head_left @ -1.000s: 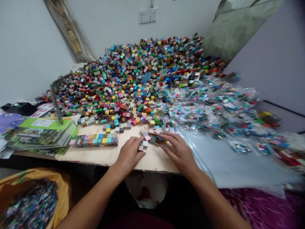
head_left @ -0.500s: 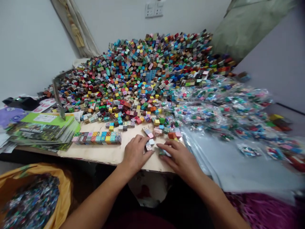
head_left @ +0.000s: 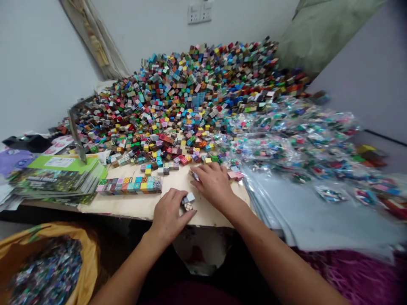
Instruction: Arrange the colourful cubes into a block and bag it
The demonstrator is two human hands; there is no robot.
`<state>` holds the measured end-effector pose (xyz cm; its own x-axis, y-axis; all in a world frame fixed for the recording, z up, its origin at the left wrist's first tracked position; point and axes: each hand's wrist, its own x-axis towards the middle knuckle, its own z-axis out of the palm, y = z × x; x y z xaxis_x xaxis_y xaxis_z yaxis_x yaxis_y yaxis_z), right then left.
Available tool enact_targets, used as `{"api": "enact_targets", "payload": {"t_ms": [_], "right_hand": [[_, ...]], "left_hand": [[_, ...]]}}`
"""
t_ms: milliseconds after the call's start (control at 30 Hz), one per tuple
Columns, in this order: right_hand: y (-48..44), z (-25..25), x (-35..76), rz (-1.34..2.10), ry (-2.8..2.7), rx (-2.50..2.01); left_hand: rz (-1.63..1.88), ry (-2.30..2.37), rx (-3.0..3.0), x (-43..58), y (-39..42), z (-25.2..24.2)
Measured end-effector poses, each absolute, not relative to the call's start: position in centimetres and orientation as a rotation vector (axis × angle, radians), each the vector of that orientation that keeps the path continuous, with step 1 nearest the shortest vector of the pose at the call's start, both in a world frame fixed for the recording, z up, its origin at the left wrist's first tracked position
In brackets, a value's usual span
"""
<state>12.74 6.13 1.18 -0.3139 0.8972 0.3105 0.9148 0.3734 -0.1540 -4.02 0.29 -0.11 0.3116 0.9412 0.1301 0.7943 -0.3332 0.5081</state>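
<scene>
On my feed both bare hands work low on a pale wooden board (head_left: 133, 206), close to its front edge. The left hand (head_left: 168, 216) is half curled, its fingers beside a small white cube (head_left: 190, 197) and a cream-and-dark patterned cube (head_left: 188, 206). I can't tell whether it has a real hold on them. The right hand (head_left: 214, 184) lies palm down with its fingers loosely spread, and a small grey-blue printed cube (head_left: 194, 176) sits at its fingertips, held or merely touched I can't tell.

Left of the hands, a tidy row of multicoloured printed cubes (head_left: 129, 185) lies on the board. A huge loose heap of coloured cubes (head_left: 178, 97) rises behind, and clear plastic bags of small pieces (head_left: 295, 135) lie to the right.

My worry is the front edge: one careless sweep could send the small cubes over it. A knock from the right hand could also start the heap's foot sliding onto the board, or a wrist could bump the row out of line.
</scene>
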Motion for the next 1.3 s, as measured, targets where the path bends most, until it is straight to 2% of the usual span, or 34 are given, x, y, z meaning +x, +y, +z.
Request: {"api": "enact_targets", "payload": {"t_ms": [133, 367, 633, 1000, 1200, 1300], "right_hand": [[6.2, 0.9, 12.9, -0.073, -2.399, -1.595], [0.7, -1.4, 16.1, -0.112, -2.315, -1.392], [0.7, -2.3, 15.1, 0.352, -2.149, -1.221], [1.3, -2.6, 13.8, 0.774, -1.908, -1.192], [2.5, -1.5, 15.0, 0.528, -1.837, -1.218], [4.6, -1.3, 14.9, 0.381, -1.993, -1.207]], "left_hand": [[0.604, 1.685, 2.232, -4.2, 0.0, -0.6], [0.524, 1.659, 2.281, -5.1, -0.6, -0.6], [0.464, 1.527, 2.218, -5.3, -0.3, 0.0], [0.456, 1.489, 2.261, -4.4, 0.7, 0.0], [0.591, 1.52, 2.293, -4.3, 0.5, 0.0], [0.624, 1.464, 2.374, -4.1, 0.7, -0.2]]}}
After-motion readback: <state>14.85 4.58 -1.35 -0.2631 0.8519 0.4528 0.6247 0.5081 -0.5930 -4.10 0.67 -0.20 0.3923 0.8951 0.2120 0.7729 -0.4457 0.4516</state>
